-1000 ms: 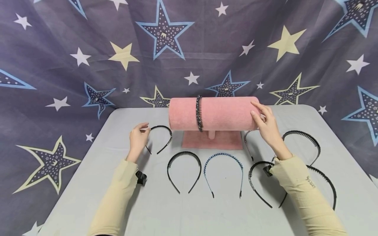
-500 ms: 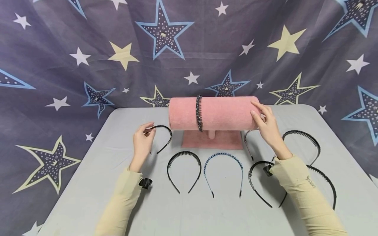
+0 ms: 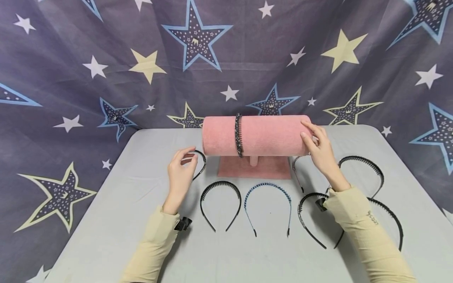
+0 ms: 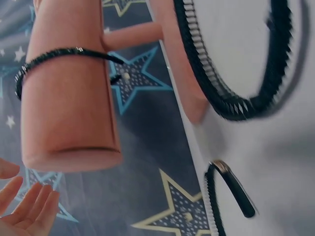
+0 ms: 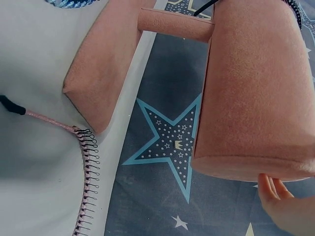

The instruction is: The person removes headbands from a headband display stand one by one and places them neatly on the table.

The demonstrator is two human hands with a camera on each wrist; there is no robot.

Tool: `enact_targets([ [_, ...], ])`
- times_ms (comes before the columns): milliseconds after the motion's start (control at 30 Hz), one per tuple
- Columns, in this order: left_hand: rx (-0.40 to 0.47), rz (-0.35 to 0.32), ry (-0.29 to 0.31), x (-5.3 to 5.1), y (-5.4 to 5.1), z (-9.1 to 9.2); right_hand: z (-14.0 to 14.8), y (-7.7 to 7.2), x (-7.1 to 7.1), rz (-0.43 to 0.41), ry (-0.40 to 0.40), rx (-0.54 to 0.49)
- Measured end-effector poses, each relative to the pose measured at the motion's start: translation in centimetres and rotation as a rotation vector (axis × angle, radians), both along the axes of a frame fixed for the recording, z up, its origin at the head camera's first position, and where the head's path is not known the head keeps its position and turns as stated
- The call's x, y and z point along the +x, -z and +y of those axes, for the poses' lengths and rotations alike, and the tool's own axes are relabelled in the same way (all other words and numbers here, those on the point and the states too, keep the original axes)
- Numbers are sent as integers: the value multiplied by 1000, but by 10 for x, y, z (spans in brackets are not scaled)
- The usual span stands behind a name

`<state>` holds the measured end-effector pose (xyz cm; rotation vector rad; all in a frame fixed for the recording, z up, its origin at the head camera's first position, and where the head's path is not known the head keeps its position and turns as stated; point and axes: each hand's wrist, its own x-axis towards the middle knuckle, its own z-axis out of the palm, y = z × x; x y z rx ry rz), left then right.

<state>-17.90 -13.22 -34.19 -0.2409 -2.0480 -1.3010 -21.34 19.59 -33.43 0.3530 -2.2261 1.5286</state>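
Observation:
A pink padded display roll (image 3: 276,135) stands on a flat pink base (image 3: 226,169) at the back of the table. Around the roll sits a dark beaded headband (image 3: 238,135) with comb teeth. My right hand (image 3: 322,151) touches the roll's right end with thumb and fingers, and the right wrist view shows its fingertips against that end. My left hand (image 3: 180,173) is in front of and left of the roll's left end, partly covering a black headband (image 3: 202,167). In the left wrist view its fingers (image 4: 34,211) are spread and hold nothing.
In front of the stand lie a black toothed headband (image 3: 221,184) and a blue headband (image 3: 267,184). More black headbands (image 3: 368,161) are on the right, partly under my right forearm. A thin pink headband (image 5: 87,172) lies beside the base. Star-patterned cloth (image 3: 198,78) hangs behind.
My left hand has moved right and slightly toward me, now covering more of the black headband, which stays on the table. My right hand and the roll have not visibly moved.

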Motion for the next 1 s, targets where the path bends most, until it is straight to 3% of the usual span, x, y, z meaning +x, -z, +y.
enact_targets([
  [100, -19, 36, 24, 4, -4, 9, 0, 0, 0, -2, -1, 2],
  [333, -38, 52, 104, -10, 19, 19, 0, 0, 0, -5, 1, 0],
  [567, -40, 39, 146, -13, 24, 36, 0, 0, 0, -3, 2, -6],
  [1000, -14, -11, 133, -15, 25, 66, 0, 1, -1, 3, -7, -22],
])
